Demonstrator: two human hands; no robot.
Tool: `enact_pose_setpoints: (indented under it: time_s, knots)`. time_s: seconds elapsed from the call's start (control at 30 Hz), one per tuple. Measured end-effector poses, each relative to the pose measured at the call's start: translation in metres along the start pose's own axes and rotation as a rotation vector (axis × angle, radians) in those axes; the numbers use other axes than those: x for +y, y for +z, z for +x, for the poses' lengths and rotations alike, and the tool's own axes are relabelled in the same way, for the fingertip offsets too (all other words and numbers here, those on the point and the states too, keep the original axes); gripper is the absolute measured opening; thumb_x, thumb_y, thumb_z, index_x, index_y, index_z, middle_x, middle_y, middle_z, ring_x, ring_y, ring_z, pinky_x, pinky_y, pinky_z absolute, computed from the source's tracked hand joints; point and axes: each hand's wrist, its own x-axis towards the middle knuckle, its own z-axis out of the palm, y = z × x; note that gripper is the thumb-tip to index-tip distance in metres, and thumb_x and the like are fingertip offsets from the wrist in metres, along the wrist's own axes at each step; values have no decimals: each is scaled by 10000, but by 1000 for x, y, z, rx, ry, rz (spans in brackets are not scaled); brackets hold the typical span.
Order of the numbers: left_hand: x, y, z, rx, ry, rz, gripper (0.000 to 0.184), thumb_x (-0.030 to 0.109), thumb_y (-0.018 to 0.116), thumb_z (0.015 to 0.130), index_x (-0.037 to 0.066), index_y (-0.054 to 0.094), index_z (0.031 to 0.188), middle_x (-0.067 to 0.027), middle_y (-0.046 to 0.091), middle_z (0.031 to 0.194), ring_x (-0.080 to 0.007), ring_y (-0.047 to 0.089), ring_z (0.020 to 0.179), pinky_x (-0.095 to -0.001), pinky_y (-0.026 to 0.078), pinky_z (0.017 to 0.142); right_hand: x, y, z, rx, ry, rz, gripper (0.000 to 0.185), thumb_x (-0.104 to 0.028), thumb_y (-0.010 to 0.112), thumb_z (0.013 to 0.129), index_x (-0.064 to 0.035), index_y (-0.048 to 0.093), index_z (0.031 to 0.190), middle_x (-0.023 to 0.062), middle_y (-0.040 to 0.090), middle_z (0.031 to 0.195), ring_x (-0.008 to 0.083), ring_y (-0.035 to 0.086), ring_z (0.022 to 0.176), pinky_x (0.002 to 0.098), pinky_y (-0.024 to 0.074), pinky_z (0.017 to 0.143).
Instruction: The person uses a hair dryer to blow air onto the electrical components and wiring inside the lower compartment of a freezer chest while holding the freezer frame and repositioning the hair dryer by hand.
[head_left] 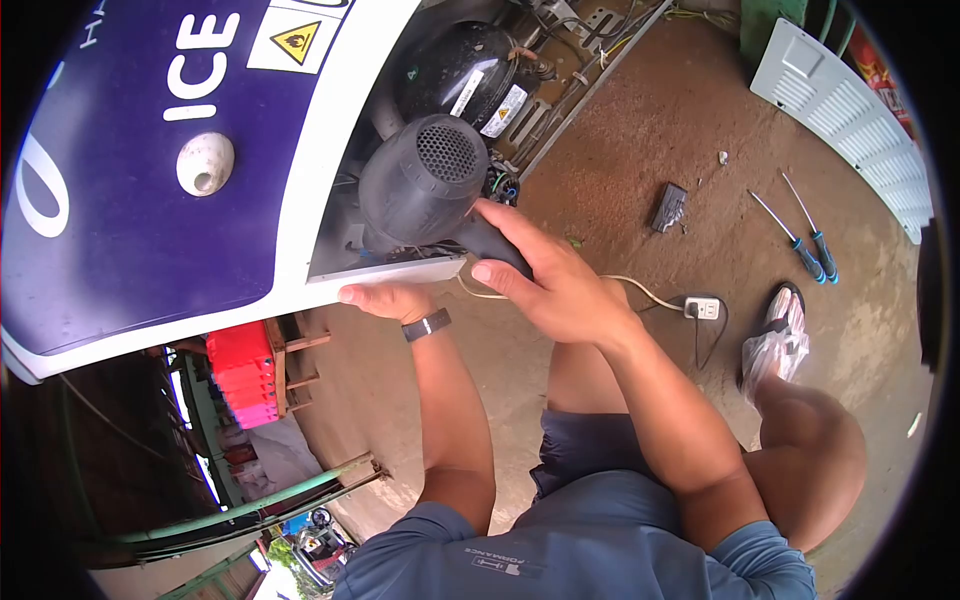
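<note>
A dark grey hair dryer (422,180) is held by its handle in my right hand (540,275), its vented round end facing up. Its nozzle side points into the open machine compartment of a purple and white ice freezer (130,270). Beside the dryer, inside the compartment, sits a black compressor (455,75) with labels, pipes and wires. My left hand (388,300) is at the white lower edge of the freezer body, wearing a dark wristband; its fingers are partly hidden behind the edge, so its grip does not show clearly.
On the brown floor lie two blue-handled screwdrivers (808,240), a small black box (670,207) and a white power socket (702,308) with a cable. A grey vented panel (840,115) leans at upper right. Red and pink crates (240,370) stand at lower left.
</note>
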Motion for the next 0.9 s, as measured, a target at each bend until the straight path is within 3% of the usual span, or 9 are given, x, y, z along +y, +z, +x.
enact_pose_setpoints:
  time_s: [0.1, 0.17, 0.4, 0.47, 0.6, 0.67, 0.9]
  knots:
    - [2, 2, -2, -3, 7, 33, 1155, 880, 408, 940, -43, 215, 1607, -253, 305, 1620, -381, 410, 1447, -528, 410, 1188, -2, -4, 1, -30, 20, -97, 631, -286, 670, 1044, -73, 425, 1585, 193, 580, 1501, 343, 590, 1354, 420, 452, 1124]
    - [1, 2, -3, 148, 43, 189, 1164, 878, 371, 952, -81, 215, 1592, -275, 318, 1606, -385, 432, 1430, -515, 429, 1177, 0, -4, 1, -54, 15, -103, 598, -264, 636, 1042, -108, 418, 1576, 214, 599, 1461, 436, 603, 1287, 488, 481, 1071]
    - [-15, -7, -13, 116, -17, 197, 1145, 862, 313, 978, -113, 235, 1573, -302, 353, 1577, -383, 463, 1407, -501, 462, 1154, -4, -2, 0, -19, -69, -222, 594, -270, 634, 1043, -76, 431, 1567, 217, 619, 1432, 441, 605, 1280, 490, 483, 1067]
    - [-27, -1, -17, 161, 34, 184, 1152, 885, 273, 964, -127, 342, 1511, -289, 443, 1527, -387, 511, 1357, -494, 475, 1140, -7, -8, 1, -80, 9, -176, 619, -284, 666, 1042, -78, 434, 1577, 194, 603, 1473, 362, 604, 1332, 435, 463, 1106]
    - [-26, -1, -19, 137, 27, 182, 1170, 902, 273, 949, -131, 359, 1493, -289, 456, 1517, -389, 516, 1352, -495, 480, 1133, -3, -6, -1, -46, 47, -50, 620, -294, 659, 1050, -76, 427, 1582, 200, 591, 1489, 359, 602, 1340, 424, 460, 1109]
    - [-25, -3, -20, 168, 1, 218, 1153, 890, 256, 961, -133, 376, 1477, -287, 458, 1516, -386, 522, 1347, -497, 478, 1135, -2, -6, 0, -18, 18, -114, 598, -297, 632, 1052, -77, 430, 1570, 224, 602, 1459, 433, 601, 1297, 474, 478, 1083]
    - [-32, -12, -18, 135, 17, 250, 1130, 871, 218, 979, -144, 421, 1434, -287, 507, 1465, -378, 551, 1316, -493, 497, 1113, -2, -4, 0, -30, 4, -95, 601, -289, 637, 1049, -82, 429, 1573, 224, 604, 1459, 432, 597, 1305, 472, 478, 1077]
